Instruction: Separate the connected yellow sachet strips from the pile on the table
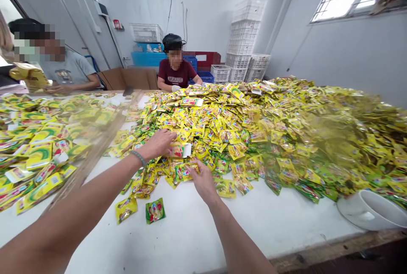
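Note:
A huge heap of small yellow and green sachets (254,125) covers the white table (190,231). My left hand (159,143), with a bead bracelet on the wrist, lies on the near edge of the heap with fingers curled over a bundle of sachets with a white end (179,150). My right hand (202,178) reaches into the heap just below it, fingers closed on a few green and yellow sachets (182,171). Two loose sachets, one yellow (126,209) and one green (155,211), lie on the bare table near me.
A clear bin of sachets (41,151) stands at the left. A white bowl (372,210) sits at the right table edge. Two people sit across the table: one far left (63,70), one at the back (175,73). White crates (246,37) are stacked by the wall.

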The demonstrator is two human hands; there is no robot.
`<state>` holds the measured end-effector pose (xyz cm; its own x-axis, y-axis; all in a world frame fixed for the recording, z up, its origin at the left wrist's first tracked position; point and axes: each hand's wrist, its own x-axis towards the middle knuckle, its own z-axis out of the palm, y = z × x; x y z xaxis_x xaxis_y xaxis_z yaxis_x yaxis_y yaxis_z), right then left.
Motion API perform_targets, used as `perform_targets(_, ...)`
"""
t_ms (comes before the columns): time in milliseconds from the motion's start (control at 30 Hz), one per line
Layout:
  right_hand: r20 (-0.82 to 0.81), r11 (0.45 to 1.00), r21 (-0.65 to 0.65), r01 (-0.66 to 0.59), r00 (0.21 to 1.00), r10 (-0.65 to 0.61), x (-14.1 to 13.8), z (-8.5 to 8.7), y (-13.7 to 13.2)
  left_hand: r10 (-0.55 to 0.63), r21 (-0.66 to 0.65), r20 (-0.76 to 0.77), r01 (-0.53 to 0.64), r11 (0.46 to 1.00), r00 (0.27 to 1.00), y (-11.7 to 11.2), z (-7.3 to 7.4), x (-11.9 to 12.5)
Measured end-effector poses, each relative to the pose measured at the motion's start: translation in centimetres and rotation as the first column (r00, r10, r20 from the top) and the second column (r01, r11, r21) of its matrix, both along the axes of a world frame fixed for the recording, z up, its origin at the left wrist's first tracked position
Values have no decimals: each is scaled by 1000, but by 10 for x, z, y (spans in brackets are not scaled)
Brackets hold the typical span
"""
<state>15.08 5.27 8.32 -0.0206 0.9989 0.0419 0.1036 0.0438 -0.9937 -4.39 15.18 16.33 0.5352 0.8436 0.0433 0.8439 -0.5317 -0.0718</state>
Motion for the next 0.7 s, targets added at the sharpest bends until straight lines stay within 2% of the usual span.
perform_targets(67,20,999,33,41,999,-41,3,3,1,112,-79,173,-100,992,979,-18,-10,-8)
perform_targets(167,-58,988,64,144,988,-140,9,7,5,235,-171,439,-176,969,867,-52,-31,-13)
perform_targets(233,-123,969,84,232,968,-221,14,9,7,315,-267,611,-186,946,726,-77,-45,-12)
perform_targets(300,-129,956,106,275,957,-261,17,10,9,406,-409,732,-123,904,547,-100,-57,-9)
perform_targets(367,-75,964,130,232,972,-224,18,10,9,487,-520,780,-27,854,393,-119,-65,-6)
perform_targets(500,105,994,105,22,994,-33,19,9,7,616,-630,766,24,776,185,-139,-72,-5)
perform_targets(600,171,991,77,-114,980,100,23,10,6,661,-667,743,37,744,101,-145,-73,-6)
perform_targets(700,215,976,27,-217,955,206,26,11,6,656,-661,750,44,749,87,-149,-71,-4)
